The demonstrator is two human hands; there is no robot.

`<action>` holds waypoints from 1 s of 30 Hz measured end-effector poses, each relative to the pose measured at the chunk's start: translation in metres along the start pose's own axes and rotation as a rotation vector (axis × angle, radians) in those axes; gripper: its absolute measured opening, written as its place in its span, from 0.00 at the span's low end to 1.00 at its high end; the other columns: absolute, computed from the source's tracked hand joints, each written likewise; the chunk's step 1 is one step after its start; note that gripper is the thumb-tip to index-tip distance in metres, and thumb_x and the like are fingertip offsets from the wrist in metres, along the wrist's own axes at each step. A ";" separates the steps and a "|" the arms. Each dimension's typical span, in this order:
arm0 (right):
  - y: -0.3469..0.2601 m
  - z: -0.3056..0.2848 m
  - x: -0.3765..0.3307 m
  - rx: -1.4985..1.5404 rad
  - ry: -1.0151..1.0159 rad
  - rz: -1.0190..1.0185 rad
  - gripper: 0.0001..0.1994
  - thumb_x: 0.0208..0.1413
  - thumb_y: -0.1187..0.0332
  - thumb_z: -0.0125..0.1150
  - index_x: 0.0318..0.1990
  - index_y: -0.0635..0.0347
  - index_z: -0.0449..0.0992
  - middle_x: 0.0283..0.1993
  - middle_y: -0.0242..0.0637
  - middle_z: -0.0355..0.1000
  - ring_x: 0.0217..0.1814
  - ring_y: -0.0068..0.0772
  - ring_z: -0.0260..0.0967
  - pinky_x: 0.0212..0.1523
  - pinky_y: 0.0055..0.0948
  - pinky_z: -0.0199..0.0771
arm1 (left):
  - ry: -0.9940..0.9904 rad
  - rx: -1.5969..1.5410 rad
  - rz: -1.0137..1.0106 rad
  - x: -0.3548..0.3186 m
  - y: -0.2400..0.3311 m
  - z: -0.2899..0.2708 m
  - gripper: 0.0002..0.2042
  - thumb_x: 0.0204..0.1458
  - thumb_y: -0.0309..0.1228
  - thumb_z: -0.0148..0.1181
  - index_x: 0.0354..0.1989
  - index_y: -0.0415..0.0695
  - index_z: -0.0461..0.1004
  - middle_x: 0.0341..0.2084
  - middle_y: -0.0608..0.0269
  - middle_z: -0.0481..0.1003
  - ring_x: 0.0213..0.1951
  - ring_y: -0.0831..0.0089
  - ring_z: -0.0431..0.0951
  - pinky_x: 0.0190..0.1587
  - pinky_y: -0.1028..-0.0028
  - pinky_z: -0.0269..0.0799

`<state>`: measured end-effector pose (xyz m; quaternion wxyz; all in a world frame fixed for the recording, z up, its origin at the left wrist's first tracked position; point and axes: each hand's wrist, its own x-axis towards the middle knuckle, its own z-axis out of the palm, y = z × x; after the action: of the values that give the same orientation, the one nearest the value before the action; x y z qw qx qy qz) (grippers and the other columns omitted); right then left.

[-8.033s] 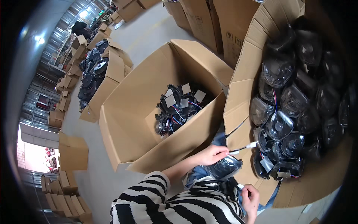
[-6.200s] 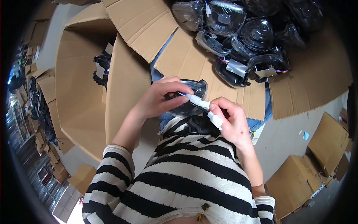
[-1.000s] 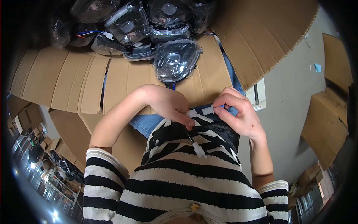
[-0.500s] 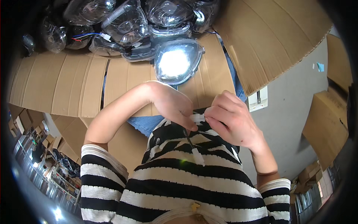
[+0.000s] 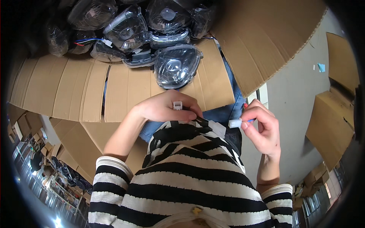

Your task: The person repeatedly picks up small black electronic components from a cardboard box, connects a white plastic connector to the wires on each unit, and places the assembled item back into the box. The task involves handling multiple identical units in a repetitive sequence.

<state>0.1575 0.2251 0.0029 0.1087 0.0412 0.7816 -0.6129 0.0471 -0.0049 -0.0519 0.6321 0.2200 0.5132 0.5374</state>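
The lamp (image 5: 177, 65) lies on the cardboard flap (image 5: 214, 85). It was shining a moment ago; now it is dark. The left hand (image 5: 166, 107) pinches a white plug (image 5: 177, 105), the right hand (image 5: 263, 128) pinches a bluish plug (image 5: 234, 124), and those plugs are apart now.

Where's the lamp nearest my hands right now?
In the head view, the lamp lies upper centre on the cardboard flap, just beyond your left hand, beside the heaped lamps.

Both hands (image 5: 167, 107) (image 5: 263, 127) curled in pinches, apart from each other
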 end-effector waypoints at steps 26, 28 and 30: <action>-0.009 0.018 -0.007 -0.317 0.039 -0.106 0.02 0.39 0.78 0.54 0.22 0.62 0.67 0.21 0.34 0.61 0.24 0.33 0.57 0.26 0.26 0.58 | 0.268 0.114 0.124 -0.018 -0.010 0.026 0.06 0.47 0.25 0.53 0.33 0.38 0.73 0.26 0.65 0.72 0.31 0.80 0.70 0.36 0.80 0.63; -0.012 0.011 -0.012 -0.167 0.040 -0.028 0.02 0.40 0.78 0.53 0.23 0.63 0.67 0.21 0.33 0.61 0.24 0.29 0.57 0.26 0.24 0.57 | 0.351 0.176 0.177 -0.025 -0.004 0.027 0.06 0.48 0.24 0.52 0.33 0.38 0.72 0.27 0.64 0.72 0.32 0.79 0.69 0.36 0.80 0.63; -0.006 0.003 -0.020 -0.016 0.175 0.024 0.01 0.40 0.79 0.53 0.23 0.63 0.68 0.21 0.31 0.61 0.24 0.22 0.55 0.25 0.19 0.54 | 0.625 -0.088 0.346 -0.044 0.005 0.024 0.07 0.49 0.25 0.50 0.33 0.36 0.71 0.30 0.62 0.71 0.32 0.78 0.68 0.36 0.79 0.62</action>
<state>0.1756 0.2224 0.0127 0.0477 0.1029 0.7924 -0.5994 0.0703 -0.0364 -0.0209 0.3532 0.1013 0.6130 0.6995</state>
